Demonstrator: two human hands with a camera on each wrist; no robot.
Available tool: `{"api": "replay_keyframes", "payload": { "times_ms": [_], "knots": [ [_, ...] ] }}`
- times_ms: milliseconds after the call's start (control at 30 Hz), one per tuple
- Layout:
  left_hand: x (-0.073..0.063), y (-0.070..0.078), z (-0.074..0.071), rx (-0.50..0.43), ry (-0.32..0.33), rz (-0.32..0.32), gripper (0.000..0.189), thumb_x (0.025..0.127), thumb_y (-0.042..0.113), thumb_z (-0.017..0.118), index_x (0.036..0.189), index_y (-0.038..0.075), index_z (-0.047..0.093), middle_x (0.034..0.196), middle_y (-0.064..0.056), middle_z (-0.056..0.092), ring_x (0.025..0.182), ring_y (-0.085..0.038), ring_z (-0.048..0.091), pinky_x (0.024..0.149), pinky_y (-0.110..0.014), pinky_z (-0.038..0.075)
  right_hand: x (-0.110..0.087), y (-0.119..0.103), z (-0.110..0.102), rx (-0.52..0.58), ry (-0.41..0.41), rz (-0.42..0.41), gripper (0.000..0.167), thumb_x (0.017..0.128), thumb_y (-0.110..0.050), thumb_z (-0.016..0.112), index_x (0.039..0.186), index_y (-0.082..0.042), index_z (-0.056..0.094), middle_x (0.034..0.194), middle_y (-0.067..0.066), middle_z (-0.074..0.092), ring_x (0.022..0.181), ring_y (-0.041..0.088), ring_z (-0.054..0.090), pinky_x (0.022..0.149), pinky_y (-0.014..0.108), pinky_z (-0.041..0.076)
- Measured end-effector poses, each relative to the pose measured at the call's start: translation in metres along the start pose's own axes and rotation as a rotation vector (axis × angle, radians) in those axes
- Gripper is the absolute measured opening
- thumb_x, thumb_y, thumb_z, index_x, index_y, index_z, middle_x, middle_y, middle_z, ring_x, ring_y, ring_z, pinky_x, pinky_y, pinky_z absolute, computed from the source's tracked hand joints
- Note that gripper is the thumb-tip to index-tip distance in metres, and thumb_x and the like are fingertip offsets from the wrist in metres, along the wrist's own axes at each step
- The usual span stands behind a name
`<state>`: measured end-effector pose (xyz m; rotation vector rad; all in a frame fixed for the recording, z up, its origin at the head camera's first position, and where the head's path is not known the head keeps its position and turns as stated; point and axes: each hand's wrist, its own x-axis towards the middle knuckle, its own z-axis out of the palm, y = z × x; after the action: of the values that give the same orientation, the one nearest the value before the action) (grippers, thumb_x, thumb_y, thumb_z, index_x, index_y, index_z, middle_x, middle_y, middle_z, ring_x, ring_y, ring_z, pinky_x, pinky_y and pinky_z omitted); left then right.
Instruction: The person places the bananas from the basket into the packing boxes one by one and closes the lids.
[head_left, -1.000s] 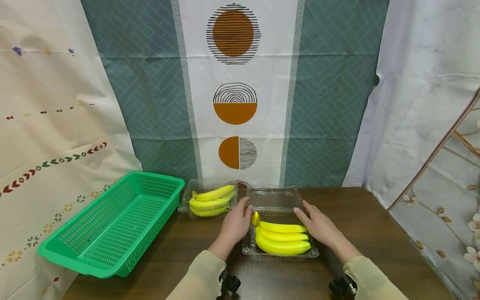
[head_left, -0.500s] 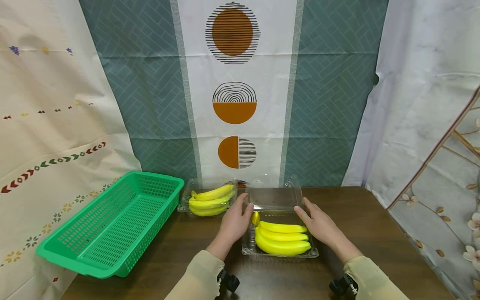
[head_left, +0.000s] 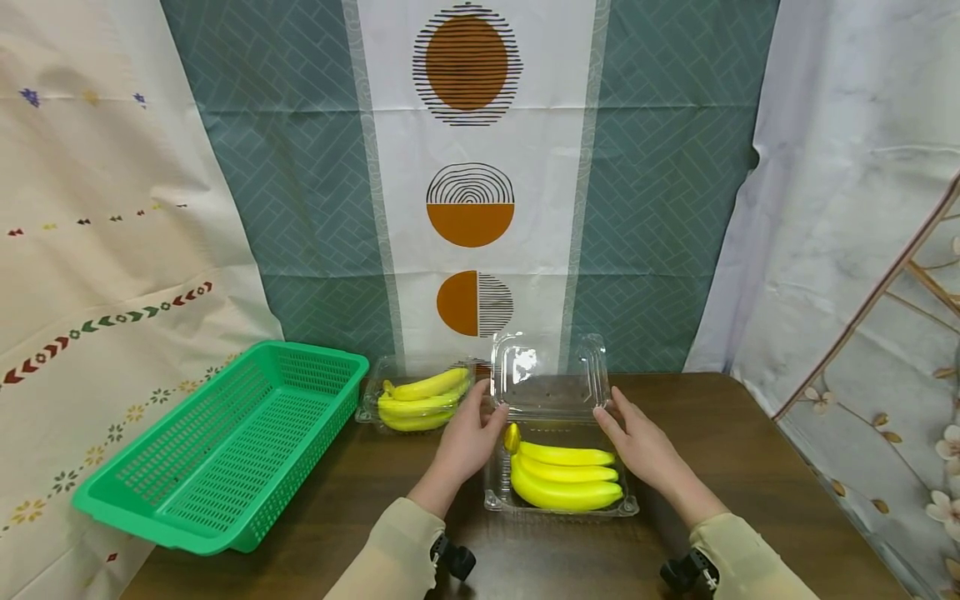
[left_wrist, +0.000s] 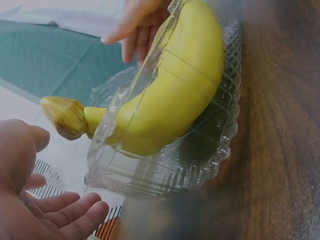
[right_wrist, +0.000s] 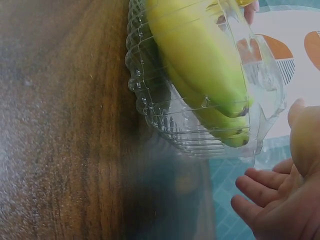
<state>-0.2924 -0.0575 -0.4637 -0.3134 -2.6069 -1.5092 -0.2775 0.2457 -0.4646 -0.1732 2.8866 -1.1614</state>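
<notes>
A clear plastic clamshell box stands on the table in front of me with its lid raised at the back. Inside lies a bunch of yellow bananas, its brown stem to the left. My left hand holds the lid's left edge near the hinge, thumb in front and fingers behind. At the right edge my right hand holds the lid in the same way. The left wrist view shows the banana stem beside my left thumb; the right wrist view shows the banana tips near my right hand.
Behind and left of my left hand sits another clear box with bananas in it. A green slotted basket stands at the table's left. The brown wooden table extends to the right; patterned cloths hang around it.
The lid has swung up from lying back to a more upright tilt, its far edge rising. Both hands have shifted slightly with it. The box and bananas have stayed in place.
</notes>
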Motion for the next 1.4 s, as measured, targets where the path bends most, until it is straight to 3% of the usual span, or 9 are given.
{"api": "replay_keyframes", "payload": {
  "times_ms": [300, 500, 800, 1400],
  "knots": [
    [-0.001, 0.004, -0.002, -0.032, -0.016, -0.015, 0.069, 0.115, 0.036, 0.062, 0.173, 0.013, 0.033, 0.155, -0.021, 0.058, 0.130, -0.036, 0.067, 0.102, -0.058, 0.058, 0.000, -0.001, -0.003, 0.012, 0.027, -0.035, 0.089, 0.118, -0.053, 0.047, 0.175, 0.001, 0.009, 0.173, 0.031, 0.033, 0.157, 0.054, 0.035, 0.124, 0.074, 0.027],
    [0.000, 0.005, -0.003, -0.030, -0.009, -0.002, 0.068, 0.116, 0.035, 0.061, 0.173, 0.012, 0.033, 0.156, -0.021, 0.057, 0.134, -0.037, 0.064, 0.105, -0.061, 0.055, 0.001, -0.002, -0.004, 0.025, 0.036, -0.043, 0.091, 0.117, -0.058, 0.046, 0.176, -0.001, 0.005, 0.175, 0.030, 0.030, 0.157, 0.051, 0.037, 0.124, 0.073, 0.028],
    [-0.001, 0.012, -0.006, -0.028, 0.013, -0.012, 0.067, 0.116, 0.035, 0.061, 0.173, 0.018, 0.033, 0.160, -0.018, 0.055, 0.145, -0.040, 0.056, 0.116, -0.066, 0.046, -0.002, -0.008, -0.009, 0.039, 0.058, -0.074, 0.089, 0.118, -0.054, 0.046, 0.177, -0.003, 0.003, 0.176, 0.027, 0.028, 0.159, 0.049, 0.035, 0.123, 0.073, 0.031],
    [-0.014, 0.029, -0.019, -0.094, 0.038, 0.025, 0.075, 0.114, 0.039, 0.063, 0.176, 0.022, 0.025, 0.164, -0.014, 0.051, 0.152, -0.035, 0.050, 0.121, -0.057, 0.044, -0.018, -0.026, -0.019, 0.070, 0.100, -0.122, 0.092, 0.116, -0.060, 0.045, 0.177, -0.004, 0.006, 0.177, 0.027, 0.026, 0.158, 0.051, 0.036, 0.121, 0.073, 0.034]
  ]
}}
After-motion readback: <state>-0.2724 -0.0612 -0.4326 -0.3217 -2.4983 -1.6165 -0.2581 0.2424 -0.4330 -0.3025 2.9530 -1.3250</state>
